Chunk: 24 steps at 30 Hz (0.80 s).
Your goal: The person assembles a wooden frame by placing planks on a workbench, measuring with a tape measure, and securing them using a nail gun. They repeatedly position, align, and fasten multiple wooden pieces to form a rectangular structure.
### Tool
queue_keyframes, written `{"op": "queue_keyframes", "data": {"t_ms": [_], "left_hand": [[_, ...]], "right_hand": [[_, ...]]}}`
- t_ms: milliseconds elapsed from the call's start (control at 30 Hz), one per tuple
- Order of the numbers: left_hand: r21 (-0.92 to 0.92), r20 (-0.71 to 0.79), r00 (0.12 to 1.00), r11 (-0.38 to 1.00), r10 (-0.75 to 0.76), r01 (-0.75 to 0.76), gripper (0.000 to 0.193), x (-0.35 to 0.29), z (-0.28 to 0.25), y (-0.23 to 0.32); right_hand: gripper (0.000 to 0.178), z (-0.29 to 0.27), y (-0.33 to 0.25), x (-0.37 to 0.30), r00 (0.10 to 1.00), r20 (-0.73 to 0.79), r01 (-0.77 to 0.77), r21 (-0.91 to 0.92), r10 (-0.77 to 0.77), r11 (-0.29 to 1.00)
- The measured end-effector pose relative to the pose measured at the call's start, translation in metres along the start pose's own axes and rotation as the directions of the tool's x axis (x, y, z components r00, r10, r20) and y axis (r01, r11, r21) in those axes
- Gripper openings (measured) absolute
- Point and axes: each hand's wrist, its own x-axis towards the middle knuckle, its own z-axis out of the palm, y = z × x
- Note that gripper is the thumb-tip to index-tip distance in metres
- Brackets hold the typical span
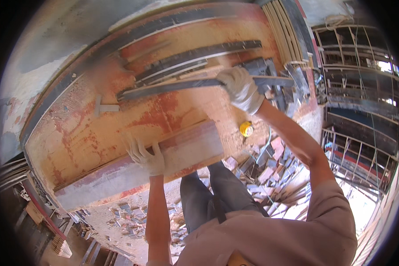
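My right hand (241, 90), in a whitish work glove, is closed around a long narrow dark strip (173, 90) that lies crosswise above the worktable. My left hand (147, 158), gloved too, rests with fingers stretched over the far edge of a wide pale board (190, 145) along the table's near side. The board has a purplish-grey dusty face. Between the two hands is the tan table top (115, 133), stained with red. A small yellow round thing, perhaps a tape measure (246, 129), sits to the right below my right forearm.
More dark strips (199, 56) lie at the far side of the table. A T-shaped pale piece (105, 107) is at the left. Several offcuts (264, 73) are piled at the right, and scraps (275, 173) litter the floor. Metal racks (359, 80) stand at the right.
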Motion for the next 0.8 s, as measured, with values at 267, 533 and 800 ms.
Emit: {"op": "queue_keyframes", "data": {"t_ms": [267, 533, 800], "left_hand": [[-0.265, 0.15, 0.816, 0.817, 0.559, -0.512, 0.055, 0.045, -0.051, 0.045], [-0.139, 0.282, 0.848, 0.894, 0.449, -0.427, 0.04, 0.005, -0.075, -0.073], [-0.165, 0.573, 0.798, 0.98, 0.189, -0.114, 0.046, 0.001, -0.083, -0.128]], "right_hand": [[0.037, 0.009, -0.151, -0.074, 0.987, -0.144, 0.12, 0.365, -0.071, 0.923], [0.046, 0.027, -0.115, -0.135, 0.995, 0.095, -0.039, 0.187, 0.021, 0.982], [0.048, 0.069, -0.146, -0.128, 0.988, 0.063, -0.151, 0.195, 0.141, 0.969]]}}
